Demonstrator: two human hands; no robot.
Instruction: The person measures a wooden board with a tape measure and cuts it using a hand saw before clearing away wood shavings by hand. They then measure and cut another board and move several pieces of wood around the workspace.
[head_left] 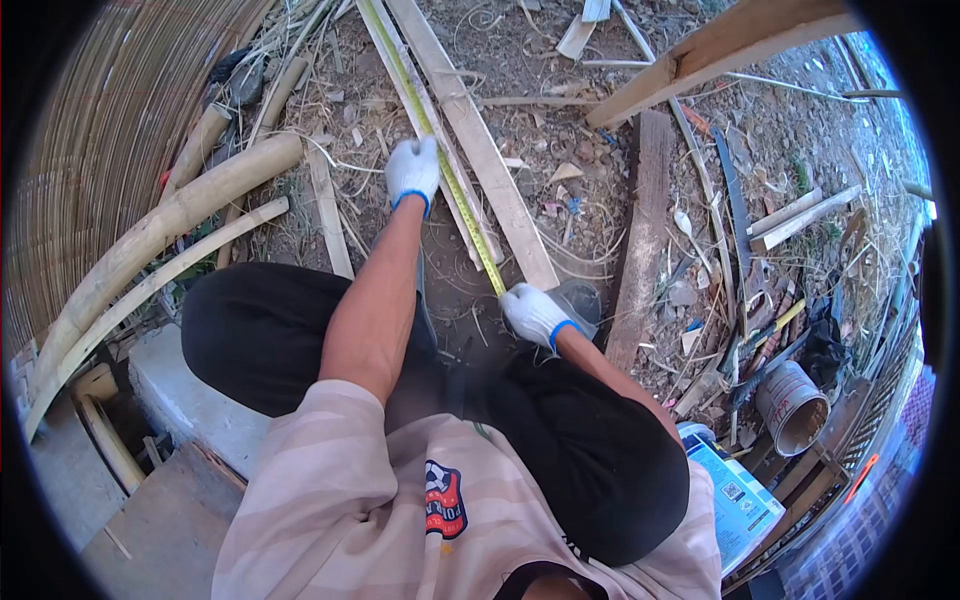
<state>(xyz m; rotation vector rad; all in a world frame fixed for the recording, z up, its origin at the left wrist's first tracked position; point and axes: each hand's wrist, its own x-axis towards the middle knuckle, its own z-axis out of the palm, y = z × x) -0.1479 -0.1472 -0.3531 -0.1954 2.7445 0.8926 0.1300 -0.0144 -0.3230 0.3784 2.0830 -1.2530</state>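
Observation:
A yellow tape measure (457,190) is drawn out along a narrow wooden strip (484,243) on the ground. At its near end, my right hand (535,314), in a white glove with a blue cuff, is closed on the tape. Farther up, my left hand (412,168), gloved the same way, is closed at the left edge of the strip, against the tape; its fingertips are hidden. Just right of the strip and almost parallel to it lies a wider pale board (490,150). The far ends of tape, strip and board run out of view at the top.
A dark plank (640,240) lies to the right, under a slanting timber post (720,50). Beyond it are a handsaw (733,190), a rusty-mouthed bucket (792,408) and a blue-white container (735,500). Thick bamboo poles (180,220) and a concrete block (190,385) are on the left.

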